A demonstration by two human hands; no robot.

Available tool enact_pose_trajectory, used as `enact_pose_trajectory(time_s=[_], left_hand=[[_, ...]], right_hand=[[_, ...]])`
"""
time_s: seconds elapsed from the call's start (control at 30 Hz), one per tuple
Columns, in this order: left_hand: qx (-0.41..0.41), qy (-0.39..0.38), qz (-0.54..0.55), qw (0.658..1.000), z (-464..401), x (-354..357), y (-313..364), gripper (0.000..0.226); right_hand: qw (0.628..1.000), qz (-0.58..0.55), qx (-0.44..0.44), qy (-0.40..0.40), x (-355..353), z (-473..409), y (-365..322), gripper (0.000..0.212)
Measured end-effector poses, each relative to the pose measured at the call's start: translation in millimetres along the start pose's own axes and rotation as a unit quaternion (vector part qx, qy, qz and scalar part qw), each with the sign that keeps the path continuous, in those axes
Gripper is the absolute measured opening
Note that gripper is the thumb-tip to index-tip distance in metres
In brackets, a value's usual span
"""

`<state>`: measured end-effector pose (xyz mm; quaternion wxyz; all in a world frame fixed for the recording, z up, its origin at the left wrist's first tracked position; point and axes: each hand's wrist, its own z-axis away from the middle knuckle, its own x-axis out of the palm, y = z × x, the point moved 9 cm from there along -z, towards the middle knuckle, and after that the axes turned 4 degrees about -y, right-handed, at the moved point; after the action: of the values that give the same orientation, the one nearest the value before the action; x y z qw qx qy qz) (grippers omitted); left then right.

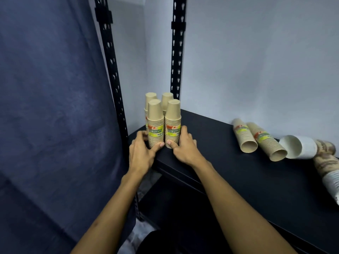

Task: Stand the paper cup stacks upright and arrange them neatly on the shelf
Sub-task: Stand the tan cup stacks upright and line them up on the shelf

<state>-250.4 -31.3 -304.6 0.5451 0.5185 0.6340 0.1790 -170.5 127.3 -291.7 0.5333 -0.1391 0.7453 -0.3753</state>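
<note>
While four kraft cup stacks stand upright in a tight two-by-two block at the left end of the black shelf (211,136), both hands are at the front pair; left hand (142,154) cups the outer side of the front-left stack (155,125), thumb tip at its base; right hand (185,147) cups the outer side of the front-right stack (172,123), thumb likewise at the base. Hands neither fully spread nor closed; fingers curved against the stack walls, pressing inward rather than lifting, as far as I can judge. Rear pair (159,99) just behind, touching or nearly so; cannot tell which. Block sits close to the left black uprights (111,70), near the front edge of the shelf.

Step in hand, by judgement: squaring up the standing group, closing gaps between front stacks.

Remaining work: well apart to the right, two kraft stacks (260,140) lie on their sides, open mouths toward the camera; beside them a white stack (299,146) also lying down; further patterned stacks (326,162) at the right frame edge, partly cut off.

Next move calls for: release of the block without tipping it; reach right to the nearest fallen kraft stack; grip around its middle so the nested cups do not slide apart; rotate to vertical, rim down to match the others; set beside the block.
</note>
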Motion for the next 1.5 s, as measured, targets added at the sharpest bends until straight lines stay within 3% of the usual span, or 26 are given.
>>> enact_pose_trajectory(time_s=[0.33,0.53,0.67,0.8,0.93,1.17,1.3,1.5], left_hand=[[-0.01,0.058,-0.019,0.998,4,10,0,0.067],[-0.033,0.048,-0.025,0.998,4,10,0,0.075],[-0.06,0.029,-0.017,0.998,8,8,-1,0.082],[-0.082,-0.01,-0.055,0.995,17,7,-1,0.101],[-0.044,-0.046,-0.14,0.988,40,10,4,0.102],[0.015,-0.036,-0.223,0.974,88,13,27,0.09],[0.076,-0.092,-0.211,0.97,114,45,64,0.074],[0.075,-0.219,-0.259,0.938,121,101,98,0.082]], right_hand=[[0.997,0.068,-0.007,0.028,4,-1,1,0.044],[0.995,0.096,0.021,0.023,5,-1,7,0.048],[0.98,0.185,0.061,0.03,-1,9,12,0.067],[0.968,0.242,0.071,0.005,-4,31,16,0.065],[0.969,0.241,0.051,-0.008,-20,62,28,0.063],[0.964,0.259,0.062,-0.024,-62,114,58,0.069],[0.964,0.261,0.047,-0.016,-94,139,81,0.064],[0.959,0.275,0.074,0.013,-154,179,125,0.058]])
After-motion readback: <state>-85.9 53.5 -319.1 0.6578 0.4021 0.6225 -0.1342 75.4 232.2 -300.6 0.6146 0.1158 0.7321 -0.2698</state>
